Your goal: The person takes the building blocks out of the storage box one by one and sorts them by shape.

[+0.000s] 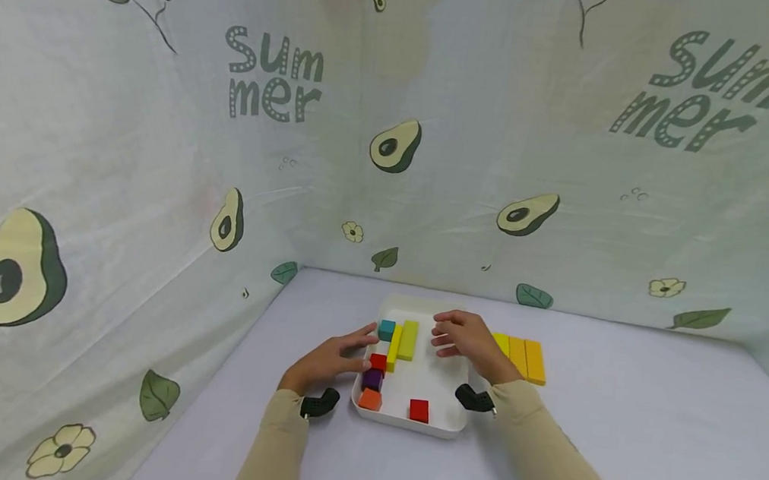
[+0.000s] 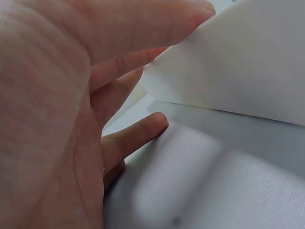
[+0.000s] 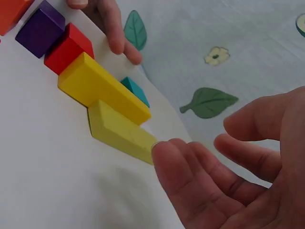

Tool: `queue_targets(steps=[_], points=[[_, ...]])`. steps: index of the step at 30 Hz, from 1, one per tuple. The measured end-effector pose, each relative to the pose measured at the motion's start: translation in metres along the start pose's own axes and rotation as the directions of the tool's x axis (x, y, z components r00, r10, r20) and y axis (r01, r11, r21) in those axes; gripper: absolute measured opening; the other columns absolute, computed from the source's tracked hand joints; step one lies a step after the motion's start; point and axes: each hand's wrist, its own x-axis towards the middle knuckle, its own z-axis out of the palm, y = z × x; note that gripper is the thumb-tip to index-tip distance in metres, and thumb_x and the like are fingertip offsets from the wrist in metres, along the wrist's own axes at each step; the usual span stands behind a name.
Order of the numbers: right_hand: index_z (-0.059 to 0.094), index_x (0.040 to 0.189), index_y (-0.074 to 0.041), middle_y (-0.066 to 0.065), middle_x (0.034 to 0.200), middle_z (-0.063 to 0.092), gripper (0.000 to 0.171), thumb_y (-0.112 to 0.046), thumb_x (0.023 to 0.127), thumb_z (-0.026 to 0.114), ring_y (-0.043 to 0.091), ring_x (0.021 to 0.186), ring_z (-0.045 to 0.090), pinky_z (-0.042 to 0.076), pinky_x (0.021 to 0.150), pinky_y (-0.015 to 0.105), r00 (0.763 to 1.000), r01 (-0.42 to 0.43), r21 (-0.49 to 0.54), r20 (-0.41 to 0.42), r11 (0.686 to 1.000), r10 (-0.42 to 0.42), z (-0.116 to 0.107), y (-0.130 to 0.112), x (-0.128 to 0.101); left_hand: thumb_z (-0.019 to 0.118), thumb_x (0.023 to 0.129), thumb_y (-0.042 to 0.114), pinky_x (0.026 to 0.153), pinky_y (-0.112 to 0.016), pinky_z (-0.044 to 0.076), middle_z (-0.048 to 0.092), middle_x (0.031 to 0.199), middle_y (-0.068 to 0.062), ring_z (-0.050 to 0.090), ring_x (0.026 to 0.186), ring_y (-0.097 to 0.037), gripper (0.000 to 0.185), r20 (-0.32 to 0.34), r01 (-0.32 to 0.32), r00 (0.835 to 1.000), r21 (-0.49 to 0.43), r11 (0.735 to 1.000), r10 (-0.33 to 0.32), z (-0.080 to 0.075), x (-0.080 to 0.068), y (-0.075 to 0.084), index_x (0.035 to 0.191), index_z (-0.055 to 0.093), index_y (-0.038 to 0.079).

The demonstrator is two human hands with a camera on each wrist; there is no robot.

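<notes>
Pale avocado-print cloth backs a white tabletop and shallow white tray.
The grip of the right hand, loosely spread, hovers above the tray's right side; the left hand, spread too, touches the left rim. Along that edge sit a teal cube, red cube, purple cube and orange block, with a yellow bar and lime-yellow bar just inward. Tray floor stretches rightward; a second red cube sits near the front rim. Yellow-orange bars lie beyond the right rim.
</notes>
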Motion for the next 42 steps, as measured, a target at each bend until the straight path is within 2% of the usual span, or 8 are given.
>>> queue_targets(steps=[5,13,21,25,30,32,38,42], points=[[0.056,0.137,0.0,0.022,0.125,0.063,0.042,-0.018,0.099,0.059,0.034,0.104,0.067,0.06,0.081,0.036,1.0,-0.022,-0.047,0.018,0.999,0.023,0.013,-0.001,0.013,0.069,0.09,0.05,0.115,-0.062,0.026,0.027,0.157,0.028,0.02,0.151,-0.019,0.061,0.004,-0.007,1.0,-0.013,1.0,0.007,-0.001,0.001,0.004,0.147,0.053,0.033],[0.054,0.138,-0.001,0.018,0.125,0.061,0.044,-0.016,0.098,0.062,0.03,0.103,0.065,0.058,0.087,0.035,0.998,-0.062,-0.053,0.013,0.997,0.063,0.02,0.009,0.027,0.072,0.087,0.053,0.115,-0.062,0.026,0.027,0.156,0.03,0.019,0.151,-0.018,0.064,-0.004,0.035,0.999,0.01,0.999,-0.035,0.0,-0.001,0.005,0.146,0.053,0.036],[0.049,0.143,-0.003,0.013,0.105,0.065,0.056,-0.018,0.094,0.071,0.025,0.083,0.063,0.058,0.079,0.03,0.995,-0.083,-0.146,0.036,0.986,0.089,0.029,0.005,0.036,0.07,0.087,0.054,0.114,-0.065,0.024,0.027,0.156,0.03,0.02,0.151,-0.02,0.063,-0.003,0.041,0.999,0.029,0.999,-0.04,-0.001,0.001,0.002,0.145,0.053,0.037],[0.049,0.143,-0.004,0.011,0.101,0.064,0.06,-0.02,0.092,0.074,0.022,0.079,0.061,0.057,0.074,0.029,0.997,-0.042,-0.278,0.05,0.96,0.058,0.033,0.004,0.04,0.071,0.087,0.053,0.113,-0.067,0.023,0.028,0.157,0.028,0.019,0.151,-0.022,0.063,-0.002,0.043,0.999,-0.006,0.999,-0.043,-0.001,0.0,0.0,0.146,0.053,0.038],[0.049,0.144,-0.002,0.012,0.105,0.064,0.066,-0.025,0.089,0.078,0.021,0.079,0.061,0.057,0.074,0.03,0.995,0.022,-0.435,0.099,0.9,0.023,0.036,0.003,0.041,0.072,0.087,0.051,0.113,-0.066,0.024,0.028,0.158,0.026,0.018,0.152,-0.023,0.063,-0.002,0.045,0.999,-0.018,0.999,-0.045,0.002,-0.004,-0.003,0.146,0.052,0.039],[0.049,0.144,-0.002,0.013,0.112,0.064,0.069,-0.029,0.088,0.079,0.021,0.079,0.061,0.056,0.074,0.03,0.995,0.03,-0.461,0.102,0.887,0.019,0.037,0.004,0.041,0.072,0.087,0.051,0.114,-0.066,0.024,0.028,0.158,0.026,0.018,0.152,-0.023,0.063,-0.005,0.038,0.999,-0.018,0.999,-0.038,0.002,-0.005,-0.003,0.146,0.052,0.038],[0.05,0.144,0.0,0.018,0.127,0.059,0.072,-0.03,0.086,0.081,0.022,0.085,0.061,0.058,0.077,0.032,0.997,0.032,-0.47,0.079,0.882,0.006,0.035,0.007,0.041,0.07,0.089,0.05,0.113,-0.065,0.025,0.028,0.158,0.026,0.019,0.151,-0.022,0.063,-0.002,0.013,1.0,-0.026,1.0,-0.013,0.002,-0.003,0.002,0.148,0.051,0.035],[0.048,0.145,0.0,0.017,0.129,0.059,0.076,-0.034,0.085,0.081,0.025,0.096,0.059,0.055,0.09,0.038,0.997,0.041,-0.507,0.074,0.861,-0.004,0.037,0.011,0.042,0.07,0.09,0.049,0.113,-0.066,0.025,0.028,0.157,0.027,0.019,0.151,-0.023,0.061,0.002,0.002,1.0,-0.023,1.0,-0.001,0.001,-0.001,-0.001,0.147,0.052,0.035]])
